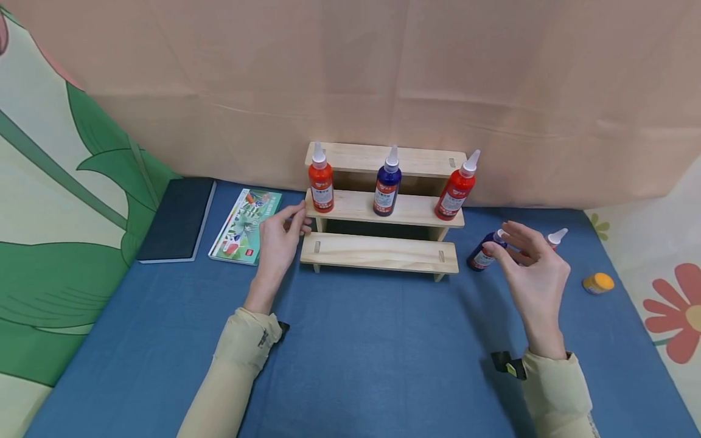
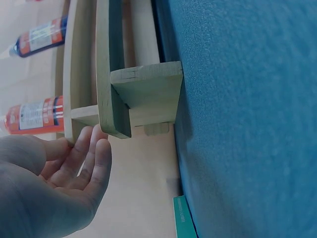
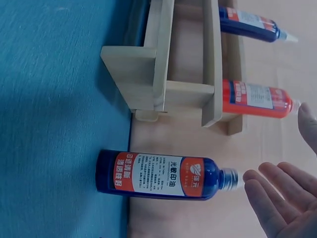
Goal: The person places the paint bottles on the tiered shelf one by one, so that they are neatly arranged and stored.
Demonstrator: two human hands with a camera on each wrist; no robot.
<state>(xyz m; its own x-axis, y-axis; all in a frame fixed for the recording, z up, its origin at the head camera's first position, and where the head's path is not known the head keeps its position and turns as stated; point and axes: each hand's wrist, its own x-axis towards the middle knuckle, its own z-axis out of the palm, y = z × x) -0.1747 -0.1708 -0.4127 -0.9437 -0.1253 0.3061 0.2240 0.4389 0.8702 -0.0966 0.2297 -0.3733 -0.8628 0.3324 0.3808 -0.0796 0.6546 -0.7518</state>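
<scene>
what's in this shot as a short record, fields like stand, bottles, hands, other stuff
stand: wooden stand, three tiers, on blue cloth
middle tier: left red bottle, middle blue bottle, right red bottle
right of stand: loose blue bottle, upright; mostly hidden bottle with white nozzle; yellow-topped jar
left of stand: colourful booklet; dark book
hands: left hand at the stand's left end; right hand by the loose blue bottle, thumb and fingers apart
</scene>
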